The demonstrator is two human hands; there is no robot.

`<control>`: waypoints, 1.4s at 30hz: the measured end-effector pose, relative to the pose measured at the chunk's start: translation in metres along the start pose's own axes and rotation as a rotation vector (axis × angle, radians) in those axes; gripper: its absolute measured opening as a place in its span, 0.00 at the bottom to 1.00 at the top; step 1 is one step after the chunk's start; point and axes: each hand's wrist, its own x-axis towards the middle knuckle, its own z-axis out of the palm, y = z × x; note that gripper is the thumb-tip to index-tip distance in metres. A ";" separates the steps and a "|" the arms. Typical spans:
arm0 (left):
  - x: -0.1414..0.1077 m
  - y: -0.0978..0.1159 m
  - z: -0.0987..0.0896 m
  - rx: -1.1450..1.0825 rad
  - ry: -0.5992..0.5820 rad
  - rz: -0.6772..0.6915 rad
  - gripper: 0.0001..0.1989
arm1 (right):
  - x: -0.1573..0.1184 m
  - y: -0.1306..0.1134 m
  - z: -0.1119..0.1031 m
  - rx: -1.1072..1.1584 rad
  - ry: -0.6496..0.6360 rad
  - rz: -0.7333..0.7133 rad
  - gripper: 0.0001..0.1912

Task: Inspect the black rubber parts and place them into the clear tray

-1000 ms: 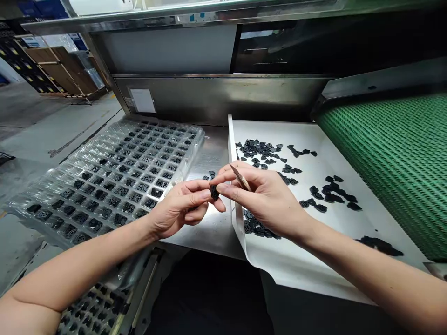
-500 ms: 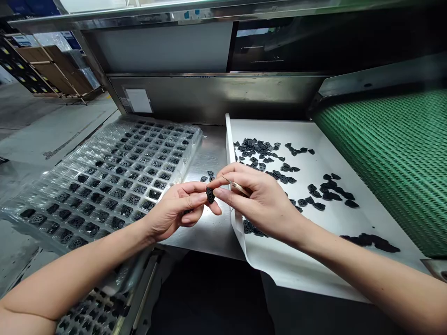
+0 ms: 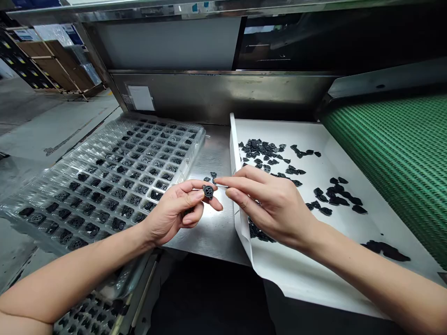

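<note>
In my left hand (image 3: 178, 204), a small black plastic part (image 3: 208, 191) is pinched between thumb and fingers, its round spoked face turned toward me. My right hand (image 3: 268, 200) is closed on a slim pointed metal tool (image 3: 222, 186), whose handle the fingers hide. The tool's tip reaches the edge of the black part, though I cannot tell whether it touches. Just behind the fingers, a few similar black parts (image 3: 210, 178) lie on the steel table (image 3: 216, 237).
On the left is a clear plastic tray (image 3: 193, 153) with black parts in its pockets; another filled tray (image 3: 87, 321) sits lower down. A white sheet with a raised edge (image 3: 296, 279) holds scattered black parts (image 3: 260, 150). Beyond it runs a green conveyor belt (image 3: 394, 153).
The black part has turned so its round spoked face shows. My right hand has drawn back slightly to the right, away from the part, with the tool still in its fingers.
</note>
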 end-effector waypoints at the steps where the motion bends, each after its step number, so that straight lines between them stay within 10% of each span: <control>1: 0.000 0.000 0.000 -0.004 0.004 0.004 0.12 | -0.001 0.001 0.002 -0.014 0.003 -0.029 0.16; 42: -0.005 0.002 0.002 0.055 -0.012 -0.001 0.11 | -0.003 0.001 0.003 0.069 -0.033 -0.071 0.15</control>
